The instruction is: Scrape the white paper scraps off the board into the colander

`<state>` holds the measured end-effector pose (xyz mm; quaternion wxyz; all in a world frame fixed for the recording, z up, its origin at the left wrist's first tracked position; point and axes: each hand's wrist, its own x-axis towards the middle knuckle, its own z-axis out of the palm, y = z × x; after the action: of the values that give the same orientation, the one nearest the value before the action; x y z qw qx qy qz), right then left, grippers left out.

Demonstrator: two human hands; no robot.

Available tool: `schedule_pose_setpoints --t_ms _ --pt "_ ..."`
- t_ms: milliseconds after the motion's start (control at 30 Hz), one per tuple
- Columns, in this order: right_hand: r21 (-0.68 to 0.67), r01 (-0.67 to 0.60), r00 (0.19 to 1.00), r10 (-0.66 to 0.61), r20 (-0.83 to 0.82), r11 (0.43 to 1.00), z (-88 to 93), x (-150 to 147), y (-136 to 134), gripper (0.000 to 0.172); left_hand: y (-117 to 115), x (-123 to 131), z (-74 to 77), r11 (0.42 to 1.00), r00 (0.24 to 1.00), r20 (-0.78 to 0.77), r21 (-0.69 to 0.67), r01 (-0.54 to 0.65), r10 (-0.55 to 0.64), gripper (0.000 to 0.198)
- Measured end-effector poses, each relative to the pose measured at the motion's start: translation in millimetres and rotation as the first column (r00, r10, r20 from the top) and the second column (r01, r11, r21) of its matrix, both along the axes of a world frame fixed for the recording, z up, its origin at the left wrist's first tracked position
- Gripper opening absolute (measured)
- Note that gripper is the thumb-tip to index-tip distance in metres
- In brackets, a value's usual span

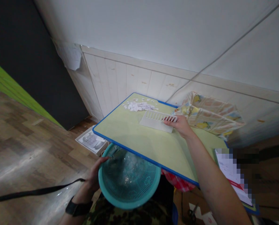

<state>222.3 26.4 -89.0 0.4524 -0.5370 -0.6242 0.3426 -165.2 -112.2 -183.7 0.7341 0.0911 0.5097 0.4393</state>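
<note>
My right hand grips the slotted edge of a flat white plastic piece, which is over the light green tabletop with a blue rim. Just beyond the piece lies a pile of small white paper scraps. My left hand is closed on the left rim of a round teal plastic basket. That basket sits below the near edge of the table, above my lap, with something clear and shiny inside that I cannot make out.
A patterned cloth-covered item stands at the table's back right, near papers. An open white box is on the floor at left. Scissors lie low at right. A panelled wall borders the table.
</note>
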Motion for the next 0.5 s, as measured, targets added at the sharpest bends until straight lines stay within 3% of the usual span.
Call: schedule_pose_setpoints --t_ms 233,500 --pt "-0.013 -0.101 0.991 0.102 0.086 0.995 4.1 -3 -4 0.049 1 -12 -12.3 0.999 1.000 0.016 0.047 0.013 -0.014 0.017" --pt "0.010 -0.071 0.997 0.070 0.039 0.997 4.7 -13 -6 0.048 2 -10 0.9 0.999 1.000 0.003 0.015 -0.031 0.031 0.025"
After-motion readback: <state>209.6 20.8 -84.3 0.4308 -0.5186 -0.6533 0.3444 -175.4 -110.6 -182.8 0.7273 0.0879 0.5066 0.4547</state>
